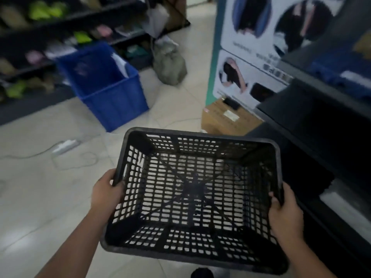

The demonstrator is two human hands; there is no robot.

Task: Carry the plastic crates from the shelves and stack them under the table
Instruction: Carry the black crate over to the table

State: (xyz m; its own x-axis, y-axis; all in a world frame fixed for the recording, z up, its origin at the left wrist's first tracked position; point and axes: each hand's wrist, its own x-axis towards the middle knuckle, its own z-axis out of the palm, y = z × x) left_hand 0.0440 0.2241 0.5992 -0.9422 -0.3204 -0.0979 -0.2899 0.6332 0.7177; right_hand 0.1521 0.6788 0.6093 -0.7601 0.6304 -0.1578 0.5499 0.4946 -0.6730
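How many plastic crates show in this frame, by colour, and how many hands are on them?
Black crate: 1, empty, gripped by left hand and right hand
Blue crate: 1, on the floor, untouched
Total: 2 crates; 2 hands, both on the black one

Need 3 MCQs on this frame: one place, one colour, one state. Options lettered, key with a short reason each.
1. Where is the blue bin?
A. on the floor by the shelves
B. on a shelf
C. in the person's hands

2. What colour is the crate being carried?
A. blue
B. black
C. green

3. How is the crate held?
A. left hand only
B. resting on the floor
C. both hands, one on each side rim

Key:
1 A, it stands on the tiles in front of the left shelving.
2 B, its mesh walls and rim are black.
3 C, the left hand and right hand each grip a side rim, with the crate held above the floor.
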